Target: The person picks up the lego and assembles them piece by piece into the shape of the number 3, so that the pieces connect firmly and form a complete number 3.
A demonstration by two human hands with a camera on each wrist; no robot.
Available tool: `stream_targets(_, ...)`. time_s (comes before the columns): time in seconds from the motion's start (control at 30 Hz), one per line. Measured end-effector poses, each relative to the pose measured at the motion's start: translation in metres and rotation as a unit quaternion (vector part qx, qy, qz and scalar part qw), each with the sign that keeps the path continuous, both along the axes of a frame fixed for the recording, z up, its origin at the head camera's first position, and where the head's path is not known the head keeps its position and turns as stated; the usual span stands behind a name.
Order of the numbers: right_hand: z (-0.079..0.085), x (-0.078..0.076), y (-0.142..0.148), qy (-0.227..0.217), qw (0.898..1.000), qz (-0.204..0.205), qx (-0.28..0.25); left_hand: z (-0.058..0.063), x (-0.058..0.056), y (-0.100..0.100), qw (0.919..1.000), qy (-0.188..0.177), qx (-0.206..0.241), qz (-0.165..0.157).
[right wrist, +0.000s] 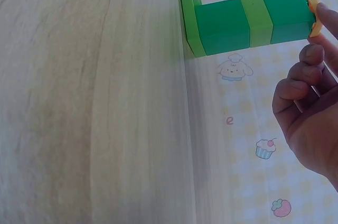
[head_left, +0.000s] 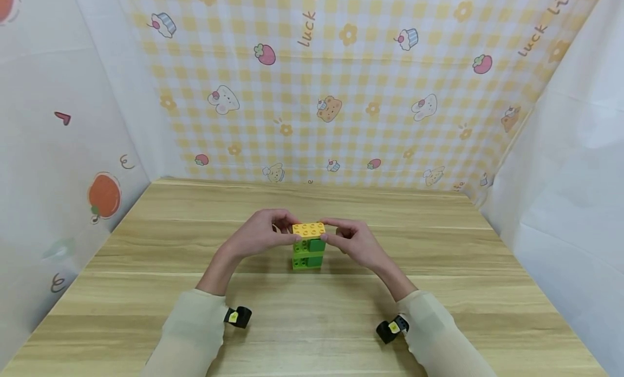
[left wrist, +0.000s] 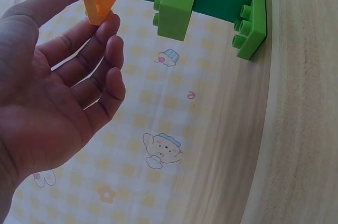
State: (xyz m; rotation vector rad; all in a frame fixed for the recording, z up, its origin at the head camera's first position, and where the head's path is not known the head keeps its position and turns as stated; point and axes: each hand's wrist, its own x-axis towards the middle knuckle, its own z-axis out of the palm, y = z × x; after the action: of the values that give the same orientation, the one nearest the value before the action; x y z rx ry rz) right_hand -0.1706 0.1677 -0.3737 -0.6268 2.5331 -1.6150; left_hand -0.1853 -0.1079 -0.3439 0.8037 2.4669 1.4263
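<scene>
A stack of toy building bricks stands upright on the table, with a yellow brick (head_left: 308,230) on top. My left hand (head_left: 260,233) pinches this brick's left end between thumb and fingers. At the other end, my right hand (head_left: 358,244) grips it the same way. Beneath it is a dark green block (right wrist: 288,17), then a light green brick (left wrist: 180,7), another dark green block (right wrist: 224,26) and a light green base brick (right wrist: 190,20). Studs show on the left part of both light green bricks. Whether the yellow brick is pressed fully down, I cannot tell.
The wooden table (head_left: 302,323) spreads around the stack. A yellow checked cloth (head_left: 292,90) hangs behind it, with white cloths at the left (head_left: 44,149) and right (head_left: 560,176). Black wrist cameras sit by the left sleeve (head_left: 195,317) and right sleeve (head_left: 434,323).
</scene>
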Motion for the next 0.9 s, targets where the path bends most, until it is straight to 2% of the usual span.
stream_targets(0.27,-0.0009,0.0003,-0.0010,0.017,1.000,-0.003,0.005,0.0006,0.0007,0.0004,1.0000,0.001,-0.002,-0.001)
stream_targets(0.5,-0.0014,-0.0011,-0.0015,0.057,0.998,-0.002,0.009,-0.0001,0.0004,-0.0001,1.0000,0.000,-0.001,-0.004)
stream_targets(0.73,0.0015,0.0017,-0.0018,0.026,1.000,-0.012,0.007,-0.0013,0.0005,0.0004,1.0000,-0.002,-0.001,-0.005)
stream_targets(0.9,0.0022,0.0022,-0.0010,0.022,1.000,-0.011,0.011,-0.0016,0.0004,0.0010,0.9999,-0.010,0.001,-0.004)
